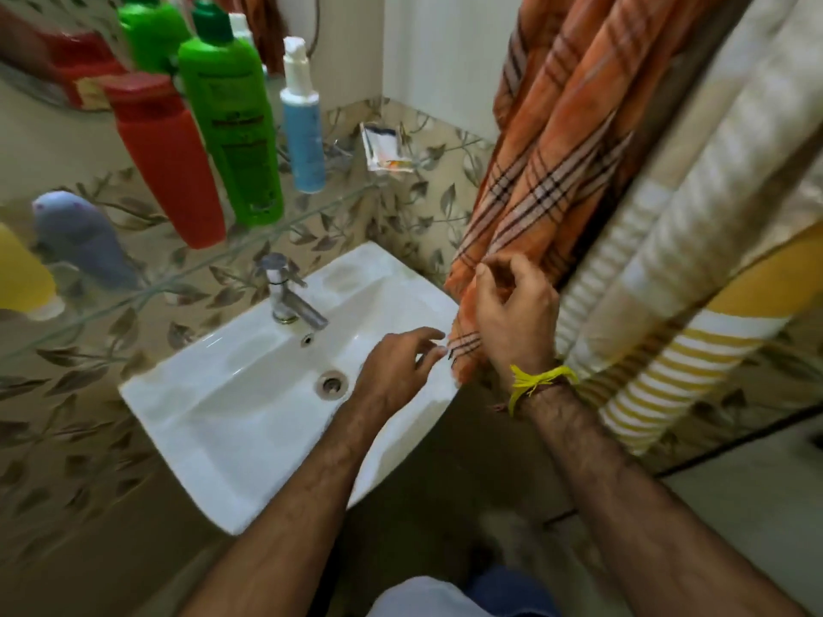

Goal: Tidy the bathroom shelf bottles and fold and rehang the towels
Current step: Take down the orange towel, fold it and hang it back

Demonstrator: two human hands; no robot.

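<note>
An orange checked towel (556, 140) hangs at the upper right, beside a cream and yellow striped towel (677, 260). My right hand (512, 318) grips the orange towel's lower edge. My left hand (396, 371) is over the sink with its fingers apart, its fingertips at the towel's bottom corner. On the glass shelf (311, 216) stand a red bottle (169, 167), a green bottle (231, 135) and a white and blue pump bottle (303, 122). A grey-blue bottle (84, 238) and a yellow bottle (22, 278) sit further left.
A white sink (222, 394) with a chrome tap (285, 291) is under the shelf. A mirror behind the shelf reflects the bottles. A small sachet (385, 146) sits in a wire holder on the leaf-patterned tiled wall. The floor lies at the lower right.
</note>
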